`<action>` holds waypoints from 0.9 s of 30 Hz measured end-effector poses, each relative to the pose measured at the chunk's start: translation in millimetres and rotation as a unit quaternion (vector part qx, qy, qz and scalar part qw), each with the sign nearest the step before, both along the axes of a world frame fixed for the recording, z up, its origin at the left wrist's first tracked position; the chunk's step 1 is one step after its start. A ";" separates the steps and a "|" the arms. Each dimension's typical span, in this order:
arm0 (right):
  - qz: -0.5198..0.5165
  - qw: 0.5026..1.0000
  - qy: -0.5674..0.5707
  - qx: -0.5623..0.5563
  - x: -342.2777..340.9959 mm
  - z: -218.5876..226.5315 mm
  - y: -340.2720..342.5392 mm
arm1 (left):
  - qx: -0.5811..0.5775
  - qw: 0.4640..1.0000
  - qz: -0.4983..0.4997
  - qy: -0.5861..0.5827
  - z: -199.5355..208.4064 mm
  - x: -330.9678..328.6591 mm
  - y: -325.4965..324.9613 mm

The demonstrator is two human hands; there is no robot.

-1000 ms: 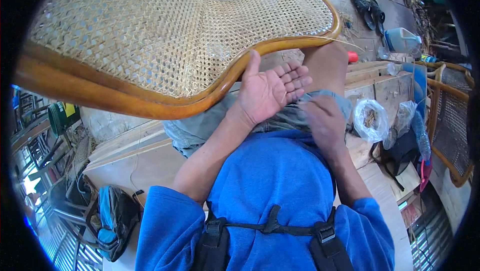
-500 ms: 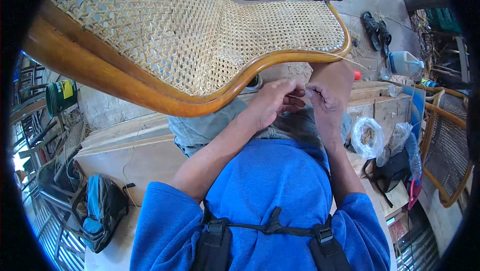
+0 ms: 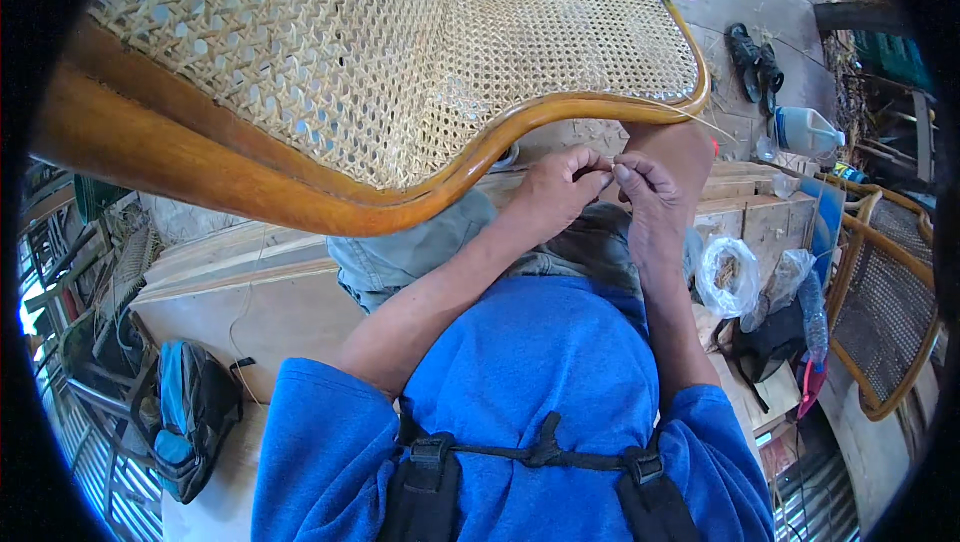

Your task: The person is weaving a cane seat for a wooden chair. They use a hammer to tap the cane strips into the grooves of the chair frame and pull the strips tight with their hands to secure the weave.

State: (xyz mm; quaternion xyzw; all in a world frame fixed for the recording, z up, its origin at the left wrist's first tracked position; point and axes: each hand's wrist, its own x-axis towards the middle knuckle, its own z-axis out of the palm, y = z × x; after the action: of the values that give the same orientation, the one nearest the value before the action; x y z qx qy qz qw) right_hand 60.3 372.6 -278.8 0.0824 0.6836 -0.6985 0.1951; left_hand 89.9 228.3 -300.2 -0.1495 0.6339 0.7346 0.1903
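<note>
A chair with a seat and back of woven cane [image 3: 560, 47] in a glossy brown wooden frame [image 3: 370, 217] spans the upper part of the view. Below the frame's curved edge, over my lap, both hands meet at the fingertips. My left hand [image 3: 562, 190] is closed in a pinch. Facing it, my right hand [image 3: 655, 197] also pinches, thumb against the fingers. Whatever lies between the fingertips is too small to make out. A thin loose cane strand [image 3: 708, 124] sticks out from the frame's right end, near my bare knee.
A clear plastic bag [image 3: 728, 278] with brown scraps sits at the right, beside a black bag [image 3: 770, 342]. Beyond are a plastic jug [image 3: 808, 132], dark sandals [image 3: 755, 67] and another cane-panelled piece [image 3: 880, 312]. A blue-grey backpack [image 3: 195, 417] lies left by wooden boards [image 3: 250, 307].
My hands have drawn closer, with their fingertips now meeting in a pinch. The right hand's thumb has come up. The view has shifted slightly, while the chair looks unmoved.
</note>
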 end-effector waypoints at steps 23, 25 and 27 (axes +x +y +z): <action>0.013 0.933 -0.258 -0.252 -6.9 3.4 5.1 | 0.070 0.997 0.022 0.019 7.7 3.1 -6.7; 0.012 0.938 -0.255 -0.235 -7.1 0.8 5.4 | -0.034 0.997 0.019 0.068 5.8 4.7 -4.8; 0.005 0.943 -0.246 -0.226 -5.9 0.2 5.0 | -0.129 0.981 0.022 0.140 2.2 5.7 -3.6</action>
State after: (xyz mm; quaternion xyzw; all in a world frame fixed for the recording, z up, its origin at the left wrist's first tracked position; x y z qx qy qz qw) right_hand 54.4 377.6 -278.6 0.2018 0.4389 -0.7916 0.3741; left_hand 95.6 224.7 -298.0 -0.0827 0.7405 0.6640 0.0630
